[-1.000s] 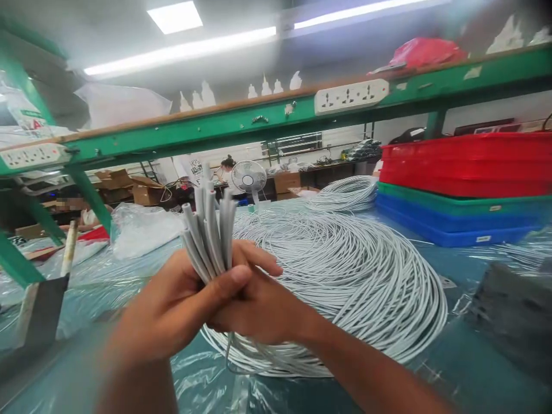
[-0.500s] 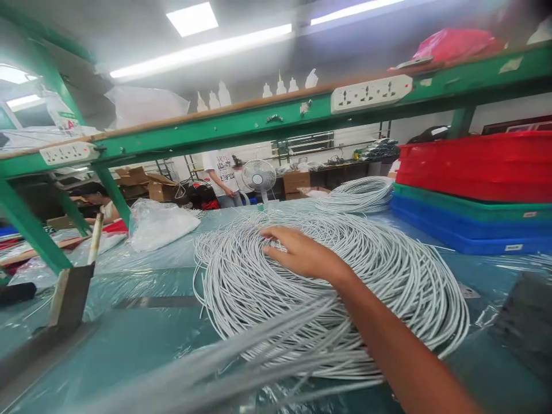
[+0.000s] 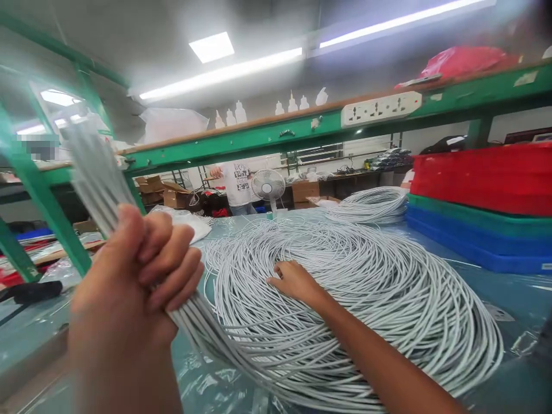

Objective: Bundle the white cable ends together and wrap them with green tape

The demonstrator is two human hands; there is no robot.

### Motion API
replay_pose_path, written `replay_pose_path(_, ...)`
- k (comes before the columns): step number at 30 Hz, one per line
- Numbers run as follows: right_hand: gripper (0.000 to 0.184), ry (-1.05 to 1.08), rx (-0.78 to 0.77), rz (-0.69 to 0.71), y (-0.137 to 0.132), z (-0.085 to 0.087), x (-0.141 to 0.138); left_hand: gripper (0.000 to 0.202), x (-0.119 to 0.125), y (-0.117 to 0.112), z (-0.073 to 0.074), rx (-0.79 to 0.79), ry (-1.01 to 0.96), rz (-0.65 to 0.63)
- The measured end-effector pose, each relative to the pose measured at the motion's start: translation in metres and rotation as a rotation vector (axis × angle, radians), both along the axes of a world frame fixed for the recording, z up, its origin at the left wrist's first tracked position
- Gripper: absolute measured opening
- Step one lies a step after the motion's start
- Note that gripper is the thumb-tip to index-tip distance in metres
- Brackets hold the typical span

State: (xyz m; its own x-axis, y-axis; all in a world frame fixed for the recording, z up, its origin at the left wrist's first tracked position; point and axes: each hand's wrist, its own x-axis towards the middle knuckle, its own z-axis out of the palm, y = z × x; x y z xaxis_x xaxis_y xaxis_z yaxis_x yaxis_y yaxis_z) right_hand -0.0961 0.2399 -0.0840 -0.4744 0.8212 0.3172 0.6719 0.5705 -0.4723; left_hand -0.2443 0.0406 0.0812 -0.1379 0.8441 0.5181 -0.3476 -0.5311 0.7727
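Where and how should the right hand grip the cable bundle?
Probably just below the left hand, bringing the right hand in from the right: there the cable bundle runs narrow and tightly gathered, while farther right it fans into the coil.

At lower centre we see the coil [image 3: 388, 299] on the table [image 3: 487, 280], with the right hand [image 3: 298, 282] over it and the left hand [image 3: 142, 264] at lower left. Behind, we find the fan [image 3: 267, 185] at centre and a second coil [image 3: 368, 205], left of the trays [image 3: 478, 181] at the right edge. Above, the shelf [image 3: 259, 138] carries bottles [image 3: 292, 104].
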Motion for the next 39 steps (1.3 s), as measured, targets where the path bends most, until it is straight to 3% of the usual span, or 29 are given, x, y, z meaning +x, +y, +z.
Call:
replay_pose_path(3,0.025,0.083,-0.015,-0.011,0.007,-0.006,0.0,0.044,0.008,0.006,0.006,0.037,0.005,0.076)
replay_pose_path(12,0.019,0.289,-0.197,-0.006,0.017,-0.004,0.0,0.043,0.012,0.004,0.002,0.035,0.048,0.092)
replay_pose_path(21,0.019,0.71,-0.609,0.083,0.019,0.0,0.004,0.046,0.016,0.006,-0.002,0.093,0.109,0.03)
replay_pose_path(28,0.014,0.999,-0.764,0.168,0.014,0.005,0.005,0.046,0.014,0.01,-0.004,0.118,0.12,-0.007)
replay_pose_path(31,0.018,1.156,-0.747,0.193,0.013,0.009,0.004,0.048,0.014,0.013,-0.006,0.097,0.124,0.021)
replay_pose_path(35,0.027,1.37,-0.596,0.165,0.015,0.019,0.009,0.051,0.014,0.018,-0.008,0.046,0.132,0.086)
replay_pose_path(39,0.031,1.385,-0.448,0.189,0.007,0.038,0.015,0.046,0.014,0.024,-0.01,0.049,0.116,0.1)
